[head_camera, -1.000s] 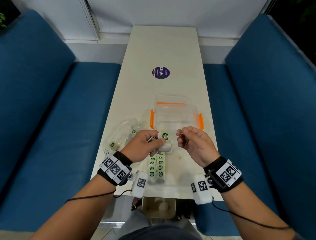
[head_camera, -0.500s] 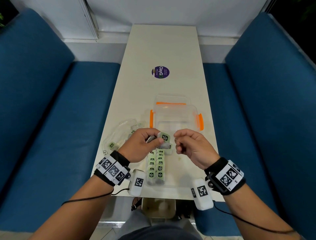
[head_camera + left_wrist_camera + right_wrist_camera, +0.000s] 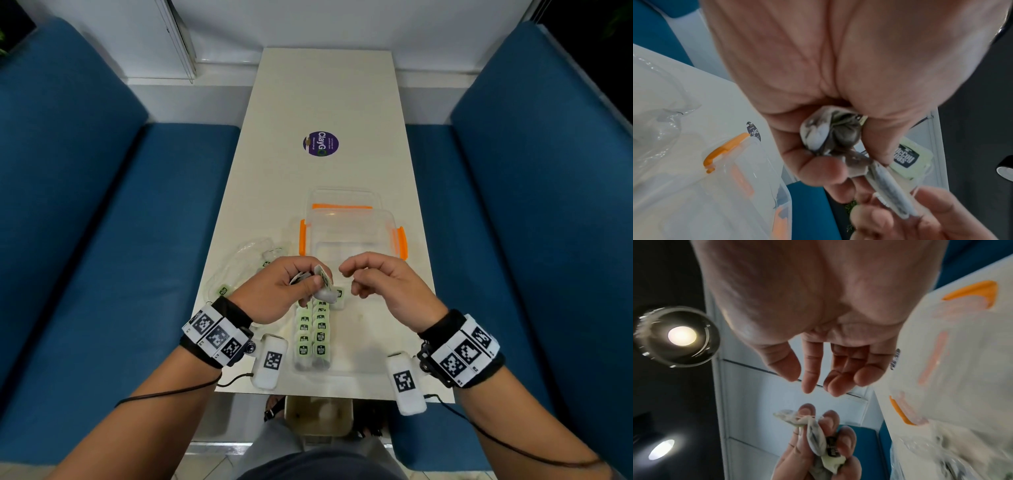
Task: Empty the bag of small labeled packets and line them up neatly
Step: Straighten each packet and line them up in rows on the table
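My left hand (image 3: 310, 284) grips a small bunch of white packets (image 3: 323, 279) with green-black labels, held just above the table; the left wrist view shows the crumpled packets (image 3: 828, 134) between thumb and fingers. My right hand (image 3: 354, 277) hovers a short gap to their right, fingers loosely curled and holding nothing (image 3: 818, 382). Two neat rows of packets (image 3: 313, 334) lie on the table below my left hand. The clear plastic bag (image 3: 246, 263) lies to the left with a few packets (image 3: 223, 291) still inside.
A clear plastic box with orange clips (image 3: 352, 233) stands just beyond my hands. A round purple sticker (image 3: 321, 144) marks the table's middle. Blue bench seats (image 3: 102, 240) flank the narrow white table (image 3: 325, 85). A loose packet (image 3: 908, 155) lies beside the rows.
My left hand has tilted its packets so the label no longer faces up. My right hand drew in toward the packets and now sits a little apart, fingers loosened.
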